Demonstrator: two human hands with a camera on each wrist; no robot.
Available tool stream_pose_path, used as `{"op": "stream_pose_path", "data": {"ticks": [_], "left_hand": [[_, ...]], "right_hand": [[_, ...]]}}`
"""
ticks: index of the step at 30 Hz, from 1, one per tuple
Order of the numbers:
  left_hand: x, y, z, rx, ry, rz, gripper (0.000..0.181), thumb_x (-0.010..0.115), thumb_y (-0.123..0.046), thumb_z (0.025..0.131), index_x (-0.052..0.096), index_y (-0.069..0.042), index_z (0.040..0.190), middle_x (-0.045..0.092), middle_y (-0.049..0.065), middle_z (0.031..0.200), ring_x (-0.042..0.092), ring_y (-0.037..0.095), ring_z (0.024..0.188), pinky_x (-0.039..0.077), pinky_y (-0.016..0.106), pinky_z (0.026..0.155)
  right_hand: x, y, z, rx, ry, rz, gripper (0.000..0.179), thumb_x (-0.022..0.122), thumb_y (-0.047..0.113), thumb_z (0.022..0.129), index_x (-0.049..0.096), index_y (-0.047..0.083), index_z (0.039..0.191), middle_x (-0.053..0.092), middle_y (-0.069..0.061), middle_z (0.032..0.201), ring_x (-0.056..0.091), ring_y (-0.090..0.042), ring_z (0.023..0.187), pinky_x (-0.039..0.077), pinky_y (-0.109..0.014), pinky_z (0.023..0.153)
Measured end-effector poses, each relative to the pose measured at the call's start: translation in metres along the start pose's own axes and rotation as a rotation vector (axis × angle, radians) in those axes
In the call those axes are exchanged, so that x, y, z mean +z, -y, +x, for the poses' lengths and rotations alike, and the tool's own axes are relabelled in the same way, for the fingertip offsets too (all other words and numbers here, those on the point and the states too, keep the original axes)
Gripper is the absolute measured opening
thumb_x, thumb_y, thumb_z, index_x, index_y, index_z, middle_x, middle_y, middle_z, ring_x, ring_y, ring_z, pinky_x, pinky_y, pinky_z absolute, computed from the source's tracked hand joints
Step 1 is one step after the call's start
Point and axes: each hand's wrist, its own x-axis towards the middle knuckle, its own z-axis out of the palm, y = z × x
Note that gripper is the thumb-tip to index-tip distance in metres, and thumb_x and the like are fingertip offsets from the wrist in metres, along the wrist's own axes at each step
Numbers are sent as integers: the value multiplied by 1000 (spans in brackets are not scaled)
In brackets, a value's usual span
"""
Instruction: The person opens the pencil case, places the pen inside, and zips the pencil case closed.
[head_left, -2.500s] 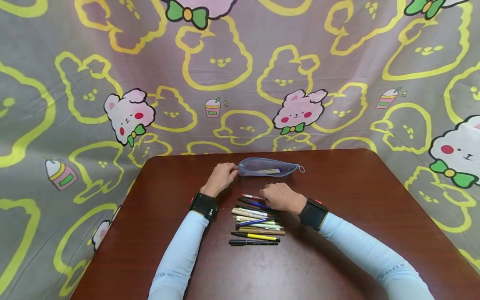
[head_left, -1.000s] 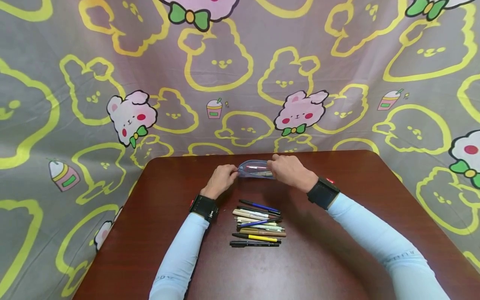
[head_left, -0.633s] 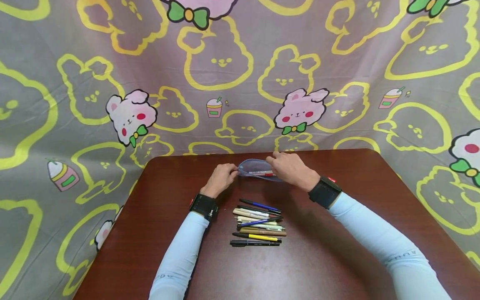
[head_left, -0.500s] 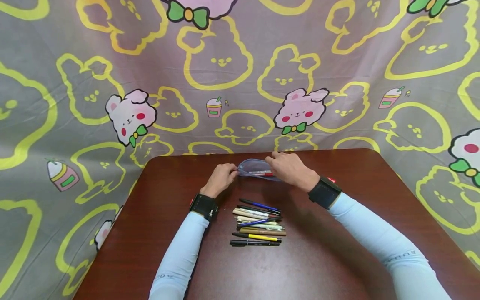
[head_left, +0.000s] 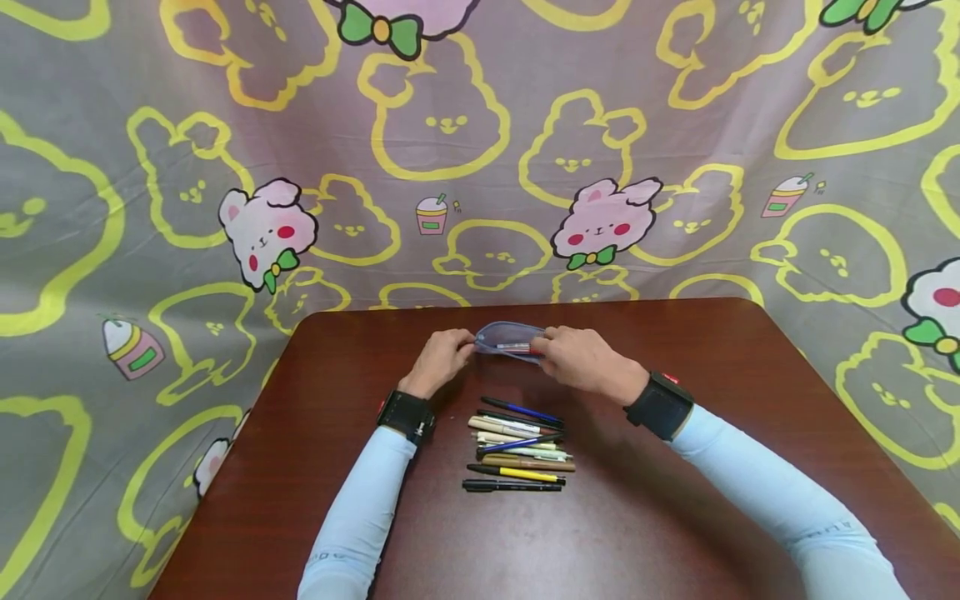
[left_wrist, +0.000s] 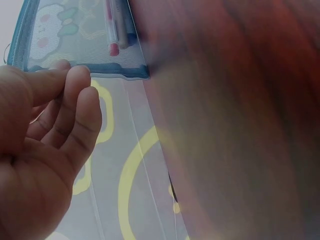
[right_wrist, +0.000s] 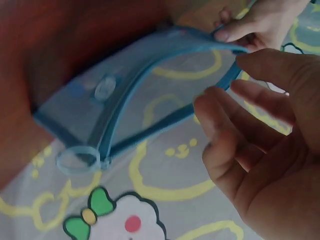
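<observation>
A blue mesh zip pouch [head_left: 491, 335] lies at the back of the table with its mouth open. At its left end, my left hand [head_left: 438, 360] pinches the corner between thumb and fingers. Inside lie a red-tipped pen [left_wrist: 113, 48] and a pen with a blue end [left_wrist: 131, 39]. My right hand [head_left: 585, 360] is at the pouch's mouth, hiding its right part in the head view. In the right wrist view its thumb and fingers are spread apart, loosely bent, with nothing between them. The pouch's zip ring [right_wrist: 78, 160] hangs at the right end.
Nearer on the brown table [head_left: 330, 400] lies a row of several pens, among them a blue pen [head_left: 521, 409], a brown pen [head_left: 528, 462], a yellow pen [head_left: 517, 473] and a black marker [head_left: 510, 485]. Behind the table hangs a patterned curtain [head_left: 480, 150].
The red pen has gone from the far end of the row into the pouch, carried by my right hand. That hand has since drawn slightly nearer. My left hand has stayed at the corner.
</observation>
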Motion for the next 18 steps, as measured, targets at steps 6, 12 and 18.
{"op": "stream_pose_path", "data": {"ticks": [6,12,18], "left_hand": [[-2,-1,0,1,-12,-13,11,66,-8,93,72,-5,101,73,10,97,68,18,78,54,34,71],[-1,-3,-2,-10,3,-5,12,65,-11,94,72,-6,102,72,8,94,66,16,78,53,31,71],[-3,-6,-1,-15,10,-13,12,65,-11,94,72,-6,102,73,8,94,66,16,77,52,32,71]], "right_hand": [[3,12,-7,-65,55,99,22,75,24,86,66,14,103,60,0,83,49,-11,67,43,-25,56],[21,20,-14,-75,160,210,11,72,21,89,65,16,95,59,4,79,48,-7,66,41,-22,57],[34,20,-17,-49,255,272,7,70,20,91,65,16,94,58,4,77,46,-7,63,42,-25,59]]}}
